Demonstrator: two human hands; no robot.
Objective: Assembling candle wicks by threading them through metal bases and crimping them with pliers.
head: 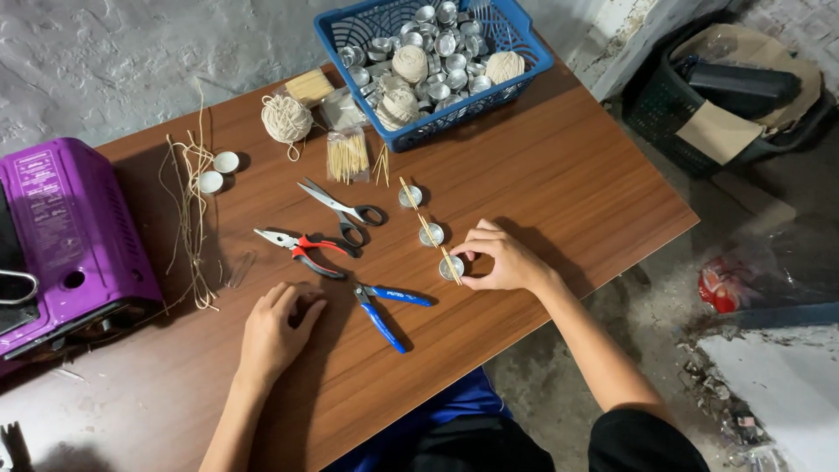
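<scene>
My right hand [498,260] curls around a small round metal cup [450,267] on the brown table [559,175], fingers touching its rim. A thin wooden stick [430,229] lies across that cup and two more metal cups [431,234] [410,196] in a row. My left hand [273,330] rests flat on the table, fingers loosely apart, holding nothing. It lies just below the red-handled pliers [301,247] and left of the blue-handled pliers [384,308]. Scissors [343,209] lie above them.
A blue basket [516,26] of metal cups and string balls stands at the back. A string ball [286,117], a toothpick packet [347,155], loose string strands [190,218] and two small cups [218,171] lie at left. A purple portable stove [65,236] sits at the left edge.
</scene>
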